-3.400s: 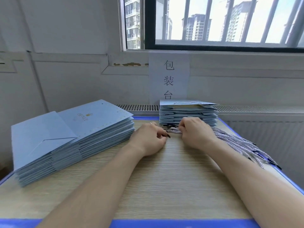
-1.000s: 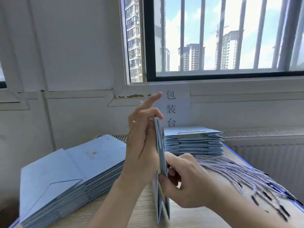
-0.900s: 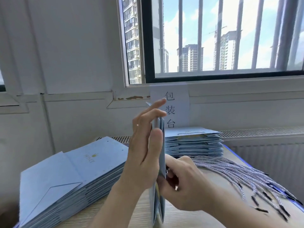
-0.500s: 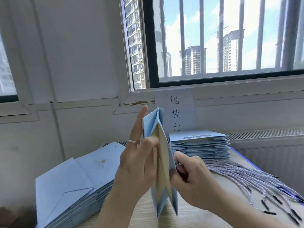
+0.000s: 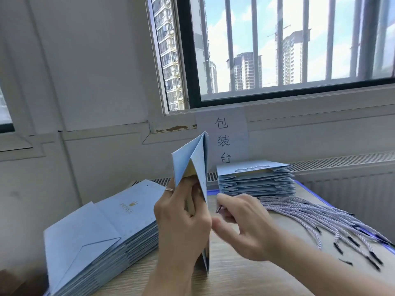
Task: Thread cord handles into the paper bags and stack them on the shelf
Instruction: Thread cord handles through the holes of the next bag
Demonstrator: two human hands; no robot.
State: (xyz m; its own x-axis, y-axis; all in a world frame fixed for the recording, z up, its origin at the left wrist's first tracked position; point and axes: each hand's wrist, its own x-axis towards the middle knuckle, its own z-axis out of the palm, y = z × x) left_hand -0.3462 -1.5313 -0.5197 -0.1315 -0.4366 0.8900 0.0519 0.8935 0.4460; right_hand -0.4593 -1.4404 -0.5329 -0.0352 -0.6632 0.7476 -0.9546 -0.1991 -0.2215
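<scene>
I hold one paper bag [image 5: 190, 161] upright on the worktop [image 5: 245, 276]. Its long axis is vertical and its thin edge is turned to me, so I see it almost edge-on. My left hand [image 5: 181, 223] grips it around the middle, with fingers pushed in at the folded side. The mouth on top is spread a little and shows a yellowish inside.

My right hand [image 5: 245, 227] is just beside the bag's right face, at about the same height as the left one, and it is the nearer hand for the threading. It pinches a cord [image 5: 219, 209]. Only the dark tip pokes out under the index finger, and it points toward that face, near but not touching. The hand is blurred, so I cannot follow the rest of the cord, and I cannot see the holes from here. I judge the tip must travel leftward and a little up, into the face near the mouth.

The bag is light blue, of stiff paper with sharp creases. Loose cords [image 5: 310, 214] lie to the right, flat bags [image 5: 102, 231] to the left, and a second stack [image 5: 254, 180] stands behind.
</scene>
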